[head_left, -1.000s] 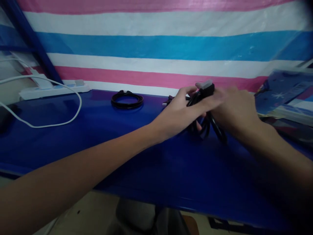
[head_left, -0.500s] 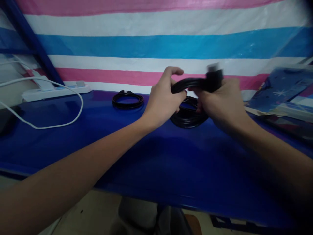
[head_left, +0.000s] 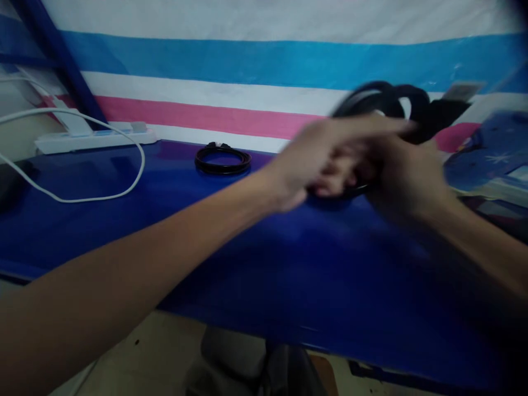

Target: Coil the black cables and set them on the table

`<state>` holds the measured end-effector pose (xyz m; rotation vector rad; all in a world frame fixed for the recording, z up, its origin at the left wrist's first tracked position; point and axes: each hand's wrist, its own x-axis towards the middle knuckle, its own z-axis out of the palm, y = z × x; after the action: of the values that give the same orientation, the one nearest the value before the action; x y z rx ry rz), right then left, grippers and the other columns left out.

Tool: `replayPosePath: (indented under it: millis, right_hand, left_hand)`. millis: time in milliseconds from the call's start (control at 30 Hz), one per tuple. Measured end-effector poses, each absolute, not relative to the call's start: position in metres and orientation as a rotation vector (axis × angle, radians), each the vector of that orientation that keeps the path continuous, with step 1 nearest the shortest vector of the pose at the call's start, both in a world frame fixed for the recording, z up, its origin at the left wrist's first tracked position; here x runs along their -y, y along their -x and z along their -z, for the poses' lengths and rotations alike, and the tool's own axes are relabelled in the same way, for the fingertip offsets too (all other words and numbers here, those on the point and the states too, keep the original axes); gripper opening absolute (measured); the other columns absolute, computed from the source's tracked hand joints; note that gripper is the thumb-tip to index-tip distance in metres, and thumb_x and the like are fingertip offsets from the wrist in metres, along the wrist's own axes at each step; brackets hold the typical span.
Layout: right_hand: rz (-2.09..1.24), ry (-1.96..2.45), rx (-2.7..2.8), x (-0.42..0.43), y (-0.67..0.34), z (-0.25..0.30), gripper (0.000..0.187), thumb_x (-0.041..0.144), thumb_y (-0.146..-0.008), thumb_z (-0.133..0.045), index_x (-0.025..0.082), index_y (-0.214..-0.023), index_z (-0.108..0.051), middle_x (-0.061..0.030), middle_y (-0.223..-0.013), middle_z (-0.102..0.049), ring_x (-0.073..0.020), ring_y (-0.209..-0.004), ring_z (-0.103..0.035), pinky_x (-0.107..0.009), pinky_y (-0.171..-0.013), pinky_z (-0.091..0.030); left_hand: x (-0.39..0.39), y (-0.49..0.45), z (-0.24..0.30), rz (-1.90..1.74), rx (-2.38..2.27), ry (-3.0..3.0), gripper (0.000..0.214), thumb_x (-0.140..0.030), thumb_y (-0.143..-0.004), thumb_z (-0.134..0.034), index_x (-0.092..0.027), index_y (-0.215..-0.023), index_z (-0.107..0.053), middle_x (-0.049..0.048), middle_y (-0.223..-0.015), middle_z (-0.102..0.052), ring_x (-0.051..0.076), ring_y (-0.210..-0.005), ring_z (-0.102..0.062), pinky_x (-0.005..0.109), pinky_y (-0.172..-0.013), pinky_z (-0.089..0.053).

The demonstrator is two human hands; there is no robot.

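A thick black cable (head_left: 373, 98) is looped up in front of me, and its loops rise above both hands. Its black connector (head_left: 441, 116), tipped with a flat metal plug, points up and to the right. My right hand (head_left: 412, 173) is closed around the cable just below the connector. Blurred by motion, my left hand (head_left: 319, 157) reaches across to the same bundle, its thumb side over the right hand and its other fingers curled around the cable. Part of the coil hangs behind the fingers and is mostly hidden.
Another coiled black cable (head_left: 223, 168) lies on the blue table (head_left: 264, 286) to the left. A white power strip (head_left: 99, 140) with a white cord (head_left: 142, 165) stands at the back left. A blue patterned item (head_left: 490, 151) is at the right. Striped sheeting (head_left: 206, 63) hangs behind.
Both hands have moved right with the cable. My left fingers, apart earlier, now curl in at the bundle. The connector has tipped to the right, and the view has tilted down slightly.
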<state>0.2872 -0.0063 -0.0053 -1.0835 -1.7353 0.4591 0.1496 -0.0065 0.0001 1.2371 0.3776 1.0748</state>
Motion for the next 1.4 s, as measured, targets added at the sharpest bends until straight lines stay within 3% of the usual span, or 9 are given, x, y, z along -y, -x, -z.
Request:
replayPosePath:
  millis: [167,300,433,600,800,1067,1167,1267,1400]
  right_hand:
    - [-0.450,0.816,1.781,0.024,-0.279,-0.003,0.029,0.026,-0.080,-0.070,0.016,-0.056,-0.057,0.0018,-0.052,-0.059,-0.0135,-0.055,-0.063,-0.027,-0.056,-0.048]
    - [-0.728,0.733,1.750,0.018,-0.288,-0.005,0.036,0.027,-0.081,-0.065,0.017,-0.050,-0.052,0.0039,-0.041,-0.047,-0.0125,-0.041,-0.056,-0.027,-0.045,-0.045]
    - [-0.477,0.897,1.735,0.008,-0.304,-0.014,0.038,0.022,-0.078,-0.063,0.016,-0.045,-0.045,0.0035,-0.038,-0.043,-0.0091,-0.037,-0.049,-0.024,-0.041,-0.038]
    - [-0.086,1.023,1.923,0.005,-0.313,-0.015,0.021,0.021,-0.076,-0.062,0.015,-0.057,-0.055,0.0005,-0.049,-0.053,-0.0080,-0.044,-0.047,-0.026,-0.047,-0.033]
    - [0.264,0.965,2.237,0.002,-0.317,-0.009,0.011,0.022,-0.071,-0.056,0.015,-0.063,-0.057,-0.0064,-0.062,-0.059,-0.0152,-0.059,-0.049,-0.031,-0.060,-0.033]
    - [-0.149,1.085,2.153,0.003,-0.302,-0.004,0.009,0.011,-0.066,-0.045,0.014,-0.063,-0.053,-0.0013,-0.059,-0.054,-0.0103,-0.055,-0.043,-0.025,-0.055,-0.029]
    - [0.034,1.050,2.113,0.004,-0.303,-0.003,0.033,0.009,-0.067,-0.046,0.012,-0.092,-0.067,-0.0019,-0.069,-0.061,-0.0108,-0.057,-0.046,-0.025,-0.058,-0.031]
    - [0.274,1.078,2.246,0.007,-0.307,-0.003,0.078,0.007,-0.063,-0.052,0.021,-0.140,-0.048,0.0019,-0.065,-0.059,-0.0119,-0.052,-0.044,-0.025,-0.055,-0.029]
    - [0.341,0.989,2.402,0.011,-0.310,-0.003,0.090,0.010,-0.065,-0.058,0.027,-0.149,-0.033,0.0003,-0.073,-0.062,-0.0149,-0.055,-0.049,-0.025,-0.053,-0.028]
  left_hand:
    - [-0.015,-0.144,-0.008,-1.559,-0.671,-1.250,0.040,-0.013,-0.077,-0.058,-0.019,-0.048,-0.032,-0.0093,-0.039,-0.023,0.002,-0.030,-0.021,0.018,-0.031,-0.017]
    - [-0.010,-0.147,0.000,-1.345,-0.614,-1.303,0.043,-0.014,-0.082,-0.055,-0.021,-0.049,-0.030,-0.0104,-0.039,-0.019,0.003,-0.031,-0.018,0.019,-0.035,-0.026]
    - [0.003,-0.143,-0.006,-1.028,-0.279,-1.485,0.046,-0.019,-0.091,-0.048,-0.020,-0.048,-0.032,-0.0088,-0.038,-0.024,0.004,-0.032,-0.027,0.023,-0.051,-0.042]
    - [0.009,-0.140,-0.014,-0.643,-0.200,-1.564,0.062,-0.048,-0.098,-0.028,-0.018,-0.044,-0.034,-0.0072,-0.033,-0.025,0.003,-0.026,-0.026,0.020,-0.041,-0.028]
    - [-0.009,-0.145,0.009,-0.675,-0.479,-1.564,0.069,-0.073,-0.087,-0.030,-0.021,-0.043,-0.026,-0.0068,-0.030,-0.022,0.001,-0.025,-0.021,0.019,-0.037,-0.020]
    - [-0.008,-0.153,0.012,-0.761,-0.706,-1.557,0.069,-0.078,-0.084,-0.025,-0.020,-0.046,-0.027,-0.0079,-0.034,-0.020,-0.001,-0.027,-0.018,0.018,-0.039,-0.018]
    - [-0.006,-0.147,0.005,-0.700,-0.654,-1.628,0.076,-0.081,-0.081,-0.025,-0.017,-0.044,-0.038,-0.0042,-0.035,-0.030,0.001,-0.030,-0.030,0.020,-0.042,-0.030]
    - [-0.005,-0.137,-0.002,-0.518,-0.574,-1.708,0.082,-0.084,-0.078,-0.025,-0.014,-0.049,-0.054,0.0044,-0.042,-0.049,0.010,-0.040,-0.049,0.025,-0.048,-0.043]
    - [-0.002,-0.132,-0.008,-0.343,-0.535,-1.821,0.054,-0.061,-0.084,-0.051,-0.015,-0.059,-0.063,0.0042,-0.056,-0.061,0.011,-0.050,-0.056,0.024,-0.058,-0.048]
